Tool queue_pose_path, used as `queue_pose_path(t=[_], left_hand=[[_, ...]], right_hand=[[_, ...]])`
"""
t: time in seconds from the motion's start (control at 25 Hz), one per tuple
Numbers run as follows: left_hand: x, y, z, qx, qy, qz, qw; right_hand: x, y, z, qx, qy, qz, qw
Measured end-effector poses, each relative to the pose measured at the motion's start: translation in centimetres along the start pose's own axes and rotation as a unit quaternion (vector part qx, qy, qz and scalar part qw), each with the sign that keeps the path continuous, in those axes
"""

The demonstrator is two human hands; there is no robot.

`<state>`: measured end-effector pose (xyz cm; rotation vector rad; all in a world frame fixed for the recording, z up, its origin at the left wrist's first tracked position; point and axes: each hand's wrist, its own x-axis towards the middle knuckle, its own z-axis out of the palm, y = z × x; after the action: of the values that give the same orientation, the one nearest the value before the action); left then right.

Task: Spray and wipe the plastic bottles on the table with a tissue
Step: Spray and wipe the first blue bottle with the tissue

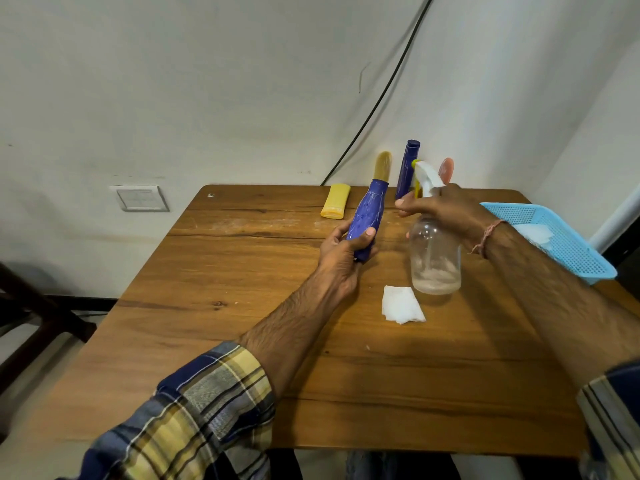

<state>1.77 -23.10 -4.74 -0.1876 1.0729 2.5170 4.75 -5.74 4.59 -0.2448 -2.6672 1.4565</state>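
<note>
Tissue (401,304) on table (242,358) — basket (568,244) far right.

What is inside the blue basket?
The blue basket holds something white and crumpled, probably tissue. The right hand and wrist cover its near corner, so more may hide there.

The right hand (446,211) hides the spray bottle (435,261) neck and trigger.
</note>
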Motion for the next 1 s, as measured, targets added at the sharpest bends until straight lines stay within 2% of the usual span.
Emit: queue_pose_path(t=[0.16,0.36,0.44,0.6,0.8,0.84,0.92,0.96,1.0], left_hand=[[-0.1,0.0,-0.4,0.012,-0.002,-0.022,1.000],[-0.5,-0.2,-1.1,0.002,-0.026,-0.029,0.999],[-0.7,-0.5,-1.5,0.011,-0.052,-0.031,0.998],[-0.7,-0.7,-2.0,0.055,-0.086,-0.029,0.994],[-0.4,-1.0,-2.4,0.073,-0.043,-0.060,0.995],[-0.2,-1.2,-2.5,0.062,-0.045,-0.070,0.995],[0.2,-1.4,-2.5,0.034,-0.055,-0.088,0.994],[0.3,-1.5,-2.5,0.026,-0.059,-0.094,0.993],[0.3,-1.6,-2.6,0.024,-0.064,-0.096,0.993]], right_hand=[[-0.5,2.6,-0.8,-0.049,0.150,-0.036,0.987],[-1.6,5.8,-0.7,-0.014,0.220,-0.035,0.975],[-1.9,5.7,-0.8,0.005,0.224,-0.024,0.974],[-2.2,6.1,-0.4,0.000,0.176,0.022,0.984],[-3.2,6.9,0.1,-0.043,0.141,0.033,0.989],[-3.7,7.1,0.2,-0.034,0.168,0.043,0.984],[-6.0,7.4,1.0,0.025,0.292,0.050,0.955],[-7.4,7.7,1.9,0.039,0.347,0.028,0.936],[-8.9,7.9,3.1,0.021,0.368,-0.006,0.930]])
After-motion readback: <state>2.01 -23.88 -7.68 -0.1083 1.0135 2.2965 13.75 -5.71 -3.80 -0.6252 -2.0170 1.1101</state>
